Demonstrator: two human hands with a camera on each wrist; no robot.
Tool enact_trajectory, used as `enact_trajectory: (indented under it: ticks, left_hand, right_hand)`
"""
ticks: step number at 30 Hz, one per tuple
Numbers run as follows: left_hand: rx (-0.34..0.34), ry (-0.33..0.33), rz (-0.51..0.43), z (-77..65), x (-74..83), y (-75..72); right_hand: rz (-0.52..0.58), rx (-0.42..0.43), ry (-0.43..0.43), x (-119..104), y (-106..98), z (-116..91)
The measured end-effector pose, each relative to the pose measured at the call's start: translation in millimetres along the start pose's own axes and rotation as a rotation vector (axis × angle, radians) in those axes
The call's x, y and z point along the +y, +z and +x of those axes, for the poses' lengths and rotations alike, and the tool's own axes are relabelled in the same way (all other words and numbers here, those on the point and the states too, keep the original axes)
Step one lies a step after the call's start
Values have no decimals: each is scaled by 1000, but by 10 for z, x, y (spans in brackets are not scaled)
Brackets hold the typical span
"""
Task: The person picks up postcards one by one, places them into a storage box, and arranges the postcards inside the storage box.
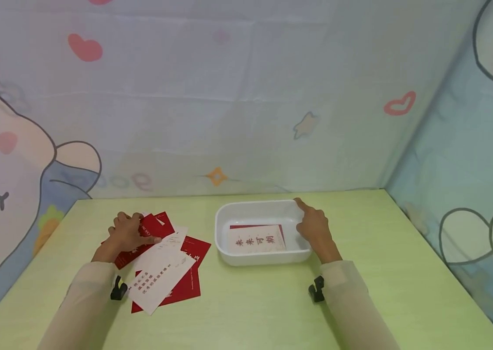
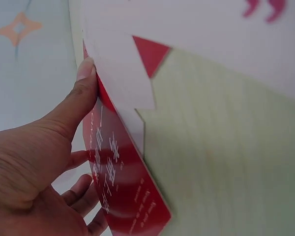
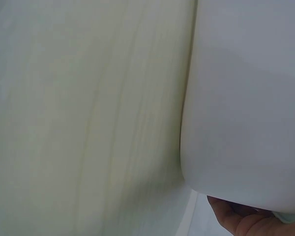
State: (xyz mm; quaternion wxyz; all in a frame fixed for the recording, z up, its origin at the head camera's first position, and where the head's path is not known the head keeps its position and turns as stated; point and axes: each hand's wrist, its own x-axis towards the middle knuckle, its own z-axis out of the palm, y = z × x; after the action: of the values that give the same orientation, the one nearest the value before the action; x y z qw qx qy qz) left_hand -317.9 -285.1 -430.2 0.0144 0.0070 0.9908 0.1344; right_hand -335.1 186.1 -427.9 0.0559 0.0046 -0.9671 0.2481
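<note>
At the left of the table, my left hand (image 1: 126, 235) grips a red card (image 1: 155, 226) at the far side of a loose pile. In the left wrist view, the thumb lies along the edge of this red card (image 2: 130, 187), and the other fingers curl at its opposite side. White cards (image 1: 163, 279) with printed characters overlap red cards (image 1: 189, 284) nearer me. My right hand (image 1: 315, 228) holds the right end of a white plastic tray (image 1: 263, 260), its index finger stretched along the rim. Inside the tray lies a cream card (image 1: 257, 240) over a red one.
The pale green wood-grain table (image 1: 246, 311) carries the pile and the tray, with a gap between them. A patterned cloth (image 1: 246, 97) hangs behind the table's back edge. Another cloth side (image 1: 469, 160) stands at the right.
</note>
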Motion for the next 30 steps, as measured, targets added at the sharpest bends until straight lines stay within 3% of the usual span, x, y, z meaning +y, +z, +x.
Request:
enact_trajectory:
  ticks: [30]
  left_hand:
    - [57,4,5,-45,31,-2]
  right_hand:
    - [0,-15,34,-20,9,11]
